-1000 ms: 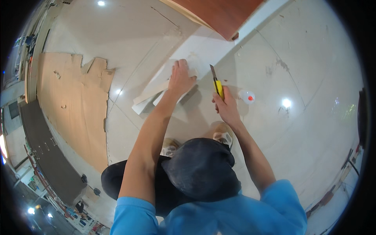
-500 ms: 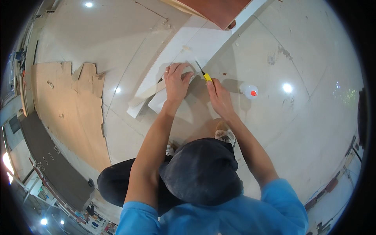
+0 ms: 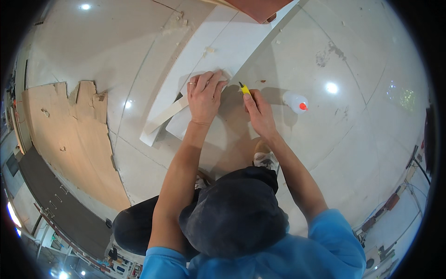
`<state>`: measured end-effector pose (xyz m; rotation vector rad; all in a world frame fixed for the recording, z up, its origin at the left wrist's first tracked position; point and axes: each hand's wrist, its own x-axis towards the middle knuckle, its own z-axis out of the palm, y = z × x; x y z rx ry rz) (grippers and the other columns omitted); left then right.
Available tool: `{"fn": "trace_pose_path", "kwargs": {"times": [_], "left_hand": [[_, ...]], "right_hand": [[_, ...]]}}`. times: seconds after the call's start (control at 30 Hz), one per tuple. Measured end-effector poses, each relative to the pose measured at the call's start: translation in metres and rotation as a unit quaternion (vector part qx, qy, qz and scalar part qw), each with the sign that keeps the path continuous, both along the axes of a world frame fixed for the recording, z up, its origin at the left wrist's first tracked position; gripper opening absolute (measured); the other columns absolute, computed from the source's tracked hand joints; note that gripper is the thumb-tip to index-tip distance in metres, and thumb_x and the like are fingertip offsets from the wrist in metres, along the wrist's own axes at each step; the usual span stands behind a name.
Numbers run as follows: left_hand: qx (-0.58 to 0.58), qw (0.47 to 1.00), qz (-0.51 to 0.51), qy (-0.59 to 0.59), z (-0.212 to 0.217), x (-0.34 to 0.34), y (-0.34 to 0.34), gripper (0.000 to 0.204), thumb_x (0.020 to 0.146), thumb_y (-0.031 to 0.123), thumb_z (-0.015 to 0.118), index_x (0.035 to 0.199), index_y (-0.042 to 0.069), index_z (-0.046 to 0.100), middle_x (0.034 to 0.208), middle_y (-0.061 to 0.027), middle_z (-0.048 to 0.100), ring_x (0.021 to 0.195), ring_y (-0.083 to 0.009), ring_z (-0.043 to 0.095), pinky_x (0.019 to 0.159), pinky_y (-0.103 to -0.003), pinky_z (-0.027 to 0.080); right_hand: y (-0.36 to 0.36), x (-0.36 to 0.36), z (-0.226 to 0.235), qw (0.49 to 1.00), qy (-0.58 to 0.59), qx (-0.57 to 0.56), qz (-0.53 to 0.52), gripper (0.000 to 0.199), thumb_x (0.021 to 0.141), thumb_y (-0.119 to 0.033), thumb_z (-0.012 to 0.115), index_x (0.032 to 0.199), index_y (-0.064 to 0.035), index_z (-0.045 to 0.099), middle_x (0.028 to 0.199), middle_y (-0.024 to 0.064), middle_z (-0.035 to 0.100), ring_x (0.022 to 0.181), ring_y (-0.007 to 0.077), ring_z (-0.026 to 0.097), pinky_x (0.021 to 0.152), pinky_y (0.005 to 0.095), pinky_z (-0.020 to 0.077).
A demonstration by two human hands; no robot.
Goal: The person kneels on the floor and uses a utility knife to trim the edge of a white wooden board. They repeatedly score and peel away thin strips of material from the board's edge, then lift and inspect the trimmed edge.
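Note:
My left hand [image 3: 204, 97] is closed over a pale wooden strip [image 3: 168, 113], its fingertips bent down at the strip's upper end. That strip lies slantwise across white boards [image 3: 227, 46] on the floor. Under the hand, a smaller white piece [image 3: 180, 124] sticks out toward me. In my right hand [image 3: 261, 111] is a yellow utility knife [image 3: 245, 89], its thumb along the handle. A short bit of dark blade shows at the knife's tip, pointing up and left, apart from the strip.
To the right of the knife lies a white bottle [image 3: 293, 100] with a red tip. A torn brown cardboard sheet [image 3: 69, 139] covers floor at the left. A reddish-brown panel [image 3: 265, 7] overlaps the white board at the far end. Small scraps [image 3: 210, 49] dot the board.
The knife's blade showed long and thin before; now only a short tip is out. My right thumb has shifted on the handle. My left hand stays on the strip while the view has moved slightly.

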<state>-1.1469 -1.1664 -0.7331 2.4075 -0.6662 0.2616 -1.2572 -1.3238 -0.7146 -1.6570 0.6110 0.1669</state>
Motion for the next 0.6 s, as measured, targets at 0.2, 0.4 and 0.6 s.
{"fn": "trace_pose_path", "kwargs": {"times": [0.2,0.4,0.6], "left_hand": [[0.036,0.999,-0.014,-0.033,0.002,0.003,0.002,0.029,0.086,0.02,0.082,0.114,0.013,0.078,0.105,0.0021,0.068,0.096,-0.0251,0.063,0.085,-0.04,0.05],[0.073,0.996,-0.019,-0.04,0.005,0.004,0.001,0.031,0.085,0.023,0.083,0.115,0.014,0.077,0.107,0.0025,0.069,0.096,-0.0258,0.063,0.087,-0.04,0.051],[0.045,0.999,-0.012,-0.013,0.0,0.004,0.002,0.035,0.083,0.024,0.085,0.116,0.015,0.076,0.111,0.0014,0.069,0.101,-0.0262,0.061,0.09,-0.04,0.048]], "right_hand": [[-0.002,0.002,0.006,1.0,-0.009,0.014,-0.007,0.039,0.114,-0.038,0.045,0.121,-0.0019,0.059,0.072,0.0063,0.059,0.063,0.0174,0.057,0.061,0.0342,0.045],[-0.003,0.01,0.005,0.998,-0.025,-0.044,0.028,0.041,0.113,-0.039,0.045,0.119,-0.0015,0.06,0.072,0.0129,0.061,0.063,0.0277,0.06,0.062,0.0405,0.0463],[-0.001,0.013,-0.003,0.999,-0.03,-0.032,0.022,0.043,0.112,-0.041,0.047,0.115,-0.0008,0.062,0.07,0.0148,0.061,0.063,0.0313,0.061,0.061,0.0428,0.0457]]}}
